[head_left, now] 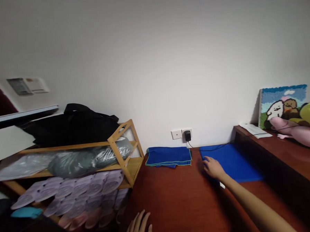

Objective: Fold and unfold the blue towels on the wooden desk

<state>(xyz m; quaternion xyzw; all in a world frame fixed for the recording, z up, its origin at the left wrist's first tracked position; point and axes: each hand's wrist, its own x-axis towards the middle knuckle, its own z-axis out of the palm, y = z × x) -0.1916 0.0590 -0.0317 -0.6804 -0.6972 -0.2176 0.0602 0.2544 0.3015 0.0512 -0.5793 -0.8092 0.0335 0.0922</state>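
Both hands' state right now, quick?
Left hand: open, fingers spread, palm down at the table, nothing held.
Right hand: at the flat cloth's left edge; can't tell if it grips.

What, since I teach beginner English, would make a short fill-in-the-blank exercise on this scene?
The flat cloth by the right hand is ____ in color.
The lower hand, nearer the wooden rack, is the person's ____ one.
The black plug sits in a socket on the white ____.
On the rack's top lies a large black ____, above the purple shoes.

Missing words: blue; left; wall; bag.
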